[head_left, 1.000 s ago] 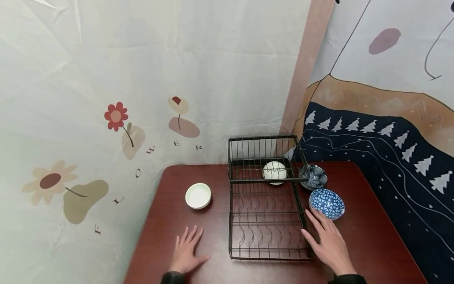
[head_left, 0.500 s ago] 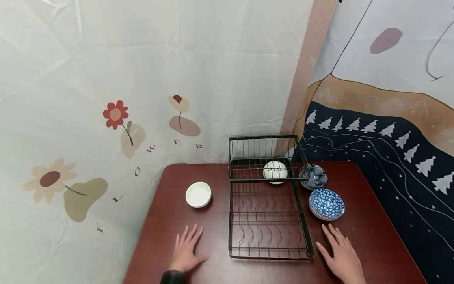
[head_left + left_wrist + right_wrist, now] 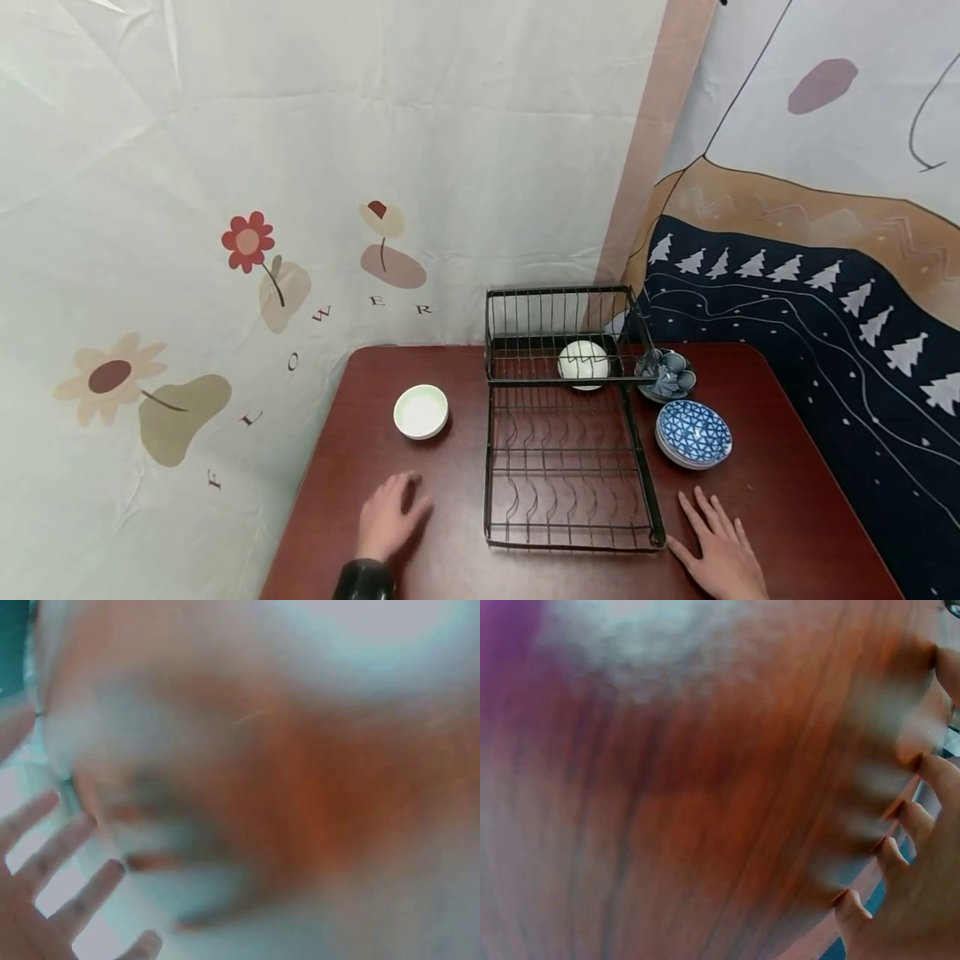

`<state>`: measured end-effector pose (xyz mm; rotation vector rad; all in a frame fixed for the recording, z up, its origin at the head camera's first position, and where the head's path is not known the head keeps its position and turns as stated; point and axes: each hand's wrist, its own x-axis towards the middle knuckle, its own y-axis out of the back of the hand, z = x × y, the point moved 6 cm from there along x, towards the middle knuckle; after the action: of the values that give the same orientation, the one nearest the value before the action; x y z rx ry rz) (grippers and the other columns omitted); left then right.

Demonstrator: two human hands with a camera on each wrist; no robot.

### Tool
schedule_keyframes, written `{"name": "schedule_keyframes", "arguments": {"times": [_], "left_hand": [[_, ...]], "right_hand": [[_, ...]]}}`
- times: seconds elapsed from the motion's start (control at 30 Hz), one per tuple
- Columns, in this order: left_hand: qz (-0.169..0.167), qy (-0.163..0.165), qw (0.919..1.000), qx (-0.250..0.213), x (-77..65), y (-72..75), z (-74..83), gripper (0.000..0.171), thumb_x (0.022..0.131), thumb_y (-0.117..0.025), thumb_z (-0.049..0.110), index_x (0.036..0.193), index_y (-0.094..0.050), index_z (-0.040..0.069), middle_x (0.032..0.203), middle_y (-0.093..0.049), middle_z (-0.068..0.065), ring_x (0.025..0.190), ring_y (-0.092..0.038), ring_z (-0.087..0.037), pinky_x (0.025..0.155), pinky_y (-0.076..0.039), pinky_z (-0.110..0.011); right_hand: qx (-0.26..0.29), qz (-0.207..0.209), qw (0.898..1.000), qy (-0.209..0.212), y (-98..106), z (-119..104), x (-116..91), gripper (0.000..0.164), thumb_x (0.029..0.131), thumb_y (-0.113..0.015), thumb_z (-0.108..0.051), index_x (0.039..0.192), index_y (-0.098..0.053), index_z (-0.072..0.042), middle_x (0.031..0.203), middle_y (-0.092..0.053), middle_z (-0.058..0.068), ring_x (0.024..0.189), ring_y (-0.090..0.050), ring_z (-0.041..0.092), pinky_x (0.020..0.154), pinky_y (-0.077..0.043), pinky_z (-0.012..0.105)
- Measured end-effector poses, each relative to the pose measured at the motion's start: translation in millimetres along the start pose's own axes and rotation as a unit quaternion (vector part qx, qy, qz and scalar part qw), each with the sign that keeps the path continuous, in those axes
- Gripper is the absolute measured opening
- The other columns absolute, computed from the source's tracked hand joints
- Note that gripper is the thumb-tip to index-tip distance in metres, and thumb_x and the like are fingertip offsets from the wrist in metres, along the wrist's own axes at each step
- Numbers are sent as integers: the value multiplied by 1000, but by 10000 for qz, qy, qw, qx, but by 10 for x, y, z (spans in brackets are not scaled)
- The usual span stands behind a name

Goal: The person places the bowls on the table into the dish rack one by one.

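My left hand (image 3: 390,517) is over the table, in front of a small white bowl (image 3: 421,412), holding nothing. In the left wrist view its fingers (image 3: 66,844) are spread and off the tabletop. My right hand (image 3: 722,550) rests on the table by the front right corner of a black wire dish rack (image 3: 568,450). Its fingers (image 3: 917,822) are spread, with the tips on the wood in the right wrist view. Beyond it sits a stack of blue-and-white patterned bowls (image 3: 693,432). A white bowl (image 3: 583,363) stands tilted in the rack's raised rear basket.
Grey-blue dishes (image 3: 666,375) stand right of the rack's rear part, partly behind its wire. The dark red table (image 3: 360,467) has rounded far corners. A printed cloth wall (image 3: 450,167) stands right behind the table.
My right hand has drawn back from the patterned bowls toward me and settled on the table. My left hand has lifted slightly, with its fingers drawn closer together.
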<state>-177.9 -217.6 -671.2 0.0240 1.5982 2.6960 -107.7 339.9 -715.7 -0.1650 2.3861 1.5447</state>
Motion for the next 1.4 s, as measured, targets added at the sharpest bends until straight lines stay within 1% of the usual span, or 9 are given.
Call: {"name": "schedule_keyframes", "arguments": {"times": [0.17, 0.3, 0.43, 0.57, 0.7, 0.83, 0.97, 1.23, 1.4], "left_hand": [[653, 776, 9934, -528, 251, 293, -166, 40, 111, -66, 37, 134, -65, 5, 124, -76, -20, 113, -74, -43, 94, -60, -65], [325, 1471, 9764, -1548, 528, 223, -390, 67, 115, -45, 58, 139, -55, -5, 109, -74, -25, 89, -74, -39, 78, -60, -54], [-181, 1659, 9393, -2999, 866, -84, -513, 90, 111, -43, 71, 149, -40, -10, 95, -70, -22, 65, -69, -28, 58, -61, -39], [-308, 2032, 9023, -3791, 989, -168, -334, 72, 114, -50, 50, 151, -38, -10, 95, -70, -23, 57, -68, -20, 53, -64, -33], [-372, 2239, 8733, -4311, 1049, -204, -180, 59, 114, -43, 22, 160, -28, -13, 125, -64, -44, 61, -73, -15, 62, -68, -30], [-320, 2220, 8478, -4805, 1108, -205, -102, 66, 112, -32, 8, 167, -6, -17, 155, -36, -55, 70, -78, -19, 71, -70, -31], [-232, 2091, 8466, -4889, 1145, -199, -78, 65, 109, -31, 3, 166, -8, -20, 158, -31, -54, 78, -78, -27, 73, -71, -33], [-215, 1523, 8771, -4550, 1047, -57, 76, 62, 108, -32, -1, 166, -17, -19, 156, -38, -52, 108, -77, -47, 83, -72, -45], [-180, 1129, 8832, -4548, 887, 26, 251, 61, 108, -34, -2, 166, -23, -17, 156, -40, -50, 108, -77, -44, 83, -72, -44]], "right_hand": [[153, -140, 9998, 78, -33, -11, 5, 111, 97, -64, -78, 170, -35, 0, 175, -23, 40, 161, -17, 65, 124, -11, 89], [191, -439, 9989, -9, -82, 15, -19, 111, 96, -66, -76, 171, -34, 0, 176, -21, 40, 161, -15, 67, 124, -10, 90], [222, -543, 9982, -137, -81, 54, -34, 113, 96, -67, -77, 171, -32, 0, 176, -19, 40, 160, -12, 67, 124, -7, 90], [292, -491, 9983, -97, -66, 65, -22, 114, 96, -67, -77, 172, -30, 0, 176, -17, 40, 161, -10, 67, 124, -5, 90], [317, -374, 9988, -49, -55, 71, 0, 113, 96, -68, -75, 172, -31, 0, 176, -18, 40, 161, -11, 67, 124, -6, 90], [335, -283, 9990, -72, -52, 65, 21, 113, 95, -68, -76, 171, -32, 0, 176, -19, 39, 161, -11, 66, 124, -6, 90], [390, -227, 9990, -67, -64, 65, 31, 112, 96, -68, -75, 171, -33, -1, 176, -18, 39, 162, -11, 66, 124, -4, 90], [437, -312, 9985, -79, -70, 70, 34, 112, 96, -67, -76, 172, -31, -1, 176, -16, 39, 162, -8, 66, 123, -3, 91], [513, -253, 9983, -68, -44, 32, 31, 111, 97, -68, -73, 172, -30, 0, 177, -15, 39, 163, -5, 65, 124, 1, 89]]}}
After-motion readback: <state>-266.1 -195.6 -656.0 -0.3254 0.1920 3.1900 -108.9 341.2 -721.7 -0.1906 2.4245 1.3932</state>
